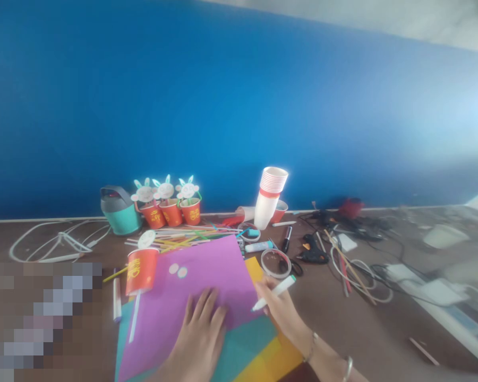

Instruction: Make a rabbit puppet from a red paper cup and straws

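Observation:
My left hand [203,323] lies flat on a sheet of purple paper [211,265], fingers spread. In my right hand [281,307] is a white marker [276,294] with a green end; its tip points down-left, close to the purple sheet's right edge. Whether the tip touches the paper I cannot tell. Teal paper [242,342] and yellow paper [261,366] show beneath the purple sheet. Two small paper circles [173,269] rest on it. At its left edge is a red paper cup [141,270] with a white face disc [146,240] above and a white strip below.
Three red cups [171,212] with rabbit-like faces stand by the blue wall, right of a teal container [121,215]. Farther right rise stacked paper cups [269,199]. Colored sticks [179,239], a tape roll [276,263], a black glue gun [314,252] and cables [366,276] lie around.

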The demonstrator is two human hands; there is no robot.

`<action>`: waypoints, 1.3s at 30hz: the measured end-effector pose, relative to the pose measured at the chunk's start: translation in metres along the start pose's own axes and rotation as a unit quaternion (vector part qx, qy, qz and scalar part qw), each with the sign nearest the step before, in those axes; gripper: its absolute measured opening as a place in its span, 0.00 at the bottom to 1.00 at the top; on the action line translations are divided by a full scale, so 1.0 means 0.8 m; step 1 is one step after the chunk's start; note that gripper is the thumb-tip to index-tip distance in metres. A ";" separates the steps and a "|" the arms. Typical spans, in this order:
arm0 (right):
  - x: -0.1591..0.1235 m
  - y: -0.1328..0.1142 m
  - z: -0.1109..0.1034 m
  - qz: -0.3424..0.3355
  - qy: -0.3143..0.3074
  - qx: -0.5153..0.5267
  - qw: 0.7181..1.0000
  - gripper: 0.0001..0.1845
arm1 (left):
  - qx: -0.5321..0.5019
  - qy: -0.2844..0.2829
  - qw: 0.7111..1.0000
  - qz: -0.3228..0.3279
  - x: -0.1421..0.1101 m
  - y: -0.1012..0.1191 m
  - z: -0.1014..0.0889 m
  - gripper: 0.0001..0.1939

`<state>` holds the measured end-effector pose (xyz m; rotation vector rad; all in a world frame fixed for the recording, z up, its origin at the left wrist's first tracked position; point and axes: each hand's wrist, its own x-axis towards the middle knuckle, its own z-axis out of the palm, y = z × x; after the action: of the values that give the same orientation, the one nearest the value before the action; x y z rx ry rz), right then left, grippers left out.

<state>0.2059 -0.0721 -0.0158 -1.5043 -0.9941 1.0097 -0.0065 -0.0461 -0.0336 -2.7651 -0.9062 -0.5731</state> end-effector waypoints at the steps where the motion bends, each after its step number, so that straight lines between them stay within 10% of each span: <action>1: 0.000 -0.001 -0.001 -0.005 0.011 0.006 1.000 0.17 | -0.001 0.001 1.000 0.002 0.001 -0.001 -0.001 0.15; 8: 0.002 -0.006 -0.003 -0.064 -0.056 -0.045 0.995 0.14 | -0.011 -0.008 1.000 -0.004 0.003 -0.005 0.001 0.17; 39: 0.008 0.008 -0.005 -0.073 -0.001 -0.162 0.984 0.11 | -0.023 -0.049 0.998 -0.032 0.007 -0.001 -0.007 0.21</action>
<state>0.2125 -0.0680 -0.0220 -1.6634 -1.2976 0.7716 -0.0049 -0.0442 -0.0259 -2.8359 -1.0179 -0.4758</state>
